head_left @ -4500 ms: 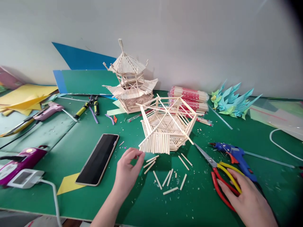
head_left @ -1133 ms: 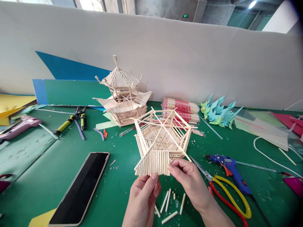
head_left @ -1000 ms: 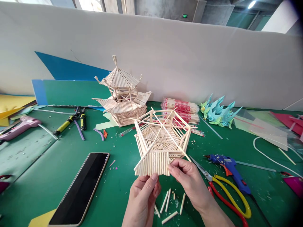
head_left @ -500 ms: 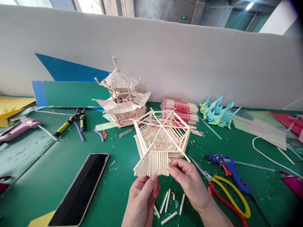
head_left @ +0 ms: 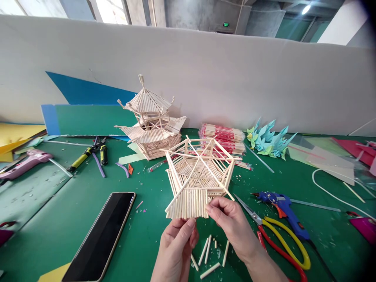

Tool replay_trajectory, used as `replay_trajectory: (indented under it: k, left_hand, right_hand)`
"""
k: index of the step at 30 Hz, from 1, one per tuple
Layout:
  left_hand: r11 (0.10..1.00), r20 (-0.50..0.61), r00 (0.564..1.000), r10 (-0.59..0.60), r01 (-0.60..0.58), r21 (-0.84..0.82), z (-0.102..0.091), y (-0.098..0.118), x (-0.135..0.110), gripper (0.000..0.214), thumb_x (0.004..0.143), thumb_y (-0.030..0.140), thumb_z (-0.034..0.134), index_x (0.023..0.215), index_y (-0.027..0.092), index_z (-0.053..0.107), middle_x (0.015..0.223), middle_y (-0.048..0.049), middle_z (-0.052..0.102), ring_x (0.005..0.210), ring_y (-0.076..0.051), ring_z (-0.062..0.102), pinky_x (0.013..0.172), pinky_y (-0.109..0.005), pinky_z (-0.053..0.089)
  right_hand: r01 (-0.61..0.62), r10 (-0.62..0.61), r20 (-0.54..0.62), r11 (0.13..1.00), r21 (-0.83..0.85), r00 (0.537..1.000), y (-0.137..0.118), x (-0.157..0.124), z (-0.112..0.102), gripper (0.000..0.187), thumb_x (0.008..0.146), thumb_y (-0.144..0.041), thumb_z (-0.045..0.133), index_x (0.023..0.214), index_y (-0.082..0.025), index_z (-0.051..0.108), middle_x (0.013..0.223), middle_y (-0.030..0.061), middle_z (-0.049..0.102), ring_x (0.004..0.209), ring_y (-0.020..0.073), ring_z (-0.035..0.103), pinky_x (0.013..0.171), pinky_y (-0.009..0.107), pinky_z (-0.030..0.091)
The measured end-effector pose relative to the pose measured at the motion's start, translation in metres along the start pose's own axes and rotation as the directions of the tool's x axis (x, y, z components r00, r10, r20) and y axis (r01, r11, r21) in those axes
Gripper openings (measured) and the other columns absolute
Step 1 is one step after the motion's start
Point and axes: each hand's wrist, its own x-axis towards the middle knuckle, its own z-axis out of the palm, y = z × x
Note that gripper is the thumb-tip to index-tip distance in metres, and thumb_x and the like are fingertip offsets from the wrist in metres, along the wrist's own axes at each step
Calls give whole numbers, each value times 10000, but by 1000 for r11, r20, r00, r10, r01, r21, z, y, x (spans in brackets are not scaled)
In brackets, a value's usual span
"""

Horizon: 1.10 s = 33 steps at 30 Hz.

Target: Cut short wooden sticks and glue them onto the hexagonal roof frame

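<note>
A six-sided frame of pale wooden sticks (head_left: 199, 166) stands on the green table in front of me. On its near side, a roof panel (head_left: 186, 203) of short sticks lies side by side, sloping outward. My left hand (head_left: 178, 244) is closed, thumb and fingers pinching the panel's lower edge. My right hand (head_left: 232, 227) pinches the stick at the panel's right end; its fingers hide part of that stick. Several loose cut sticks (head_left: 210, 270) lie between and below my hands.
A finished stick pagoda (head_left: 152, 133) stands behind left, near packed stick bundles (head_left: 221, 133) and a blue paper ornament (head_left: 267, 139). Scissors (head_left: 279, 246) and a blue glue gun (head_left: 282, 205) lie right. A phone (head_left: 101, 235), pliers (head_left: 85, 156) and pink glue gun (head_left: 29, 164) lie left.
The view has tilted up very slightly. Both hands keep the same hold on the roof panel, with no other visible change.
</note>
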Motion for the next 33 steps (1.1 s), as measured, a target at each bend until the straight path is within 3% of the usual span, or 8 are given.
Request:
replay_trajectory:
  k: [10, 16, 33]
  left_hand:
    - [999, 48, 999, -15, 14, 30, 1, 3, -8, 132, 632, 213, 723, 716, 114, 700, 581, 8, 524, 514, -63, 404, 526, -171, 375]
    - [998, 21, 1000, -22, 21, 59, 1, 0, -9, 161, 581, 225, 760, 702, 133, 708, 655, -2, 560, 523, -56, 425, 532, -163, 397]
    - [995, 21, 999, -41, 39, 95, 8, -1, -12, 160, 553, 228, 778, 661, 143, 697, 601, 27, 542, 487, -39, 396, 496, -136, 386]
  right_hand:
    - [15, -15, -10, 1000, -10, 1000, 0, -2, 0, 275, 793, -335, 534, 582, -173, 466, 527, -72, 324, 511, 85, 249, 462, 222, 229]
    - [30, -31, -15, 999, -23, 999, 2, 0, 0, 271, 796, -323, 535, 581, -171, 474, 526, -72, 327, 506, 81, 254, 457, 218, 233]
    - [22, -22, -19, 1000, -7, 1000, 1, 1, 0, 253, 787, -307, 541, 584, -165, 489, 513, -78, 329, 483, 70, 254, 436, 210, 219]
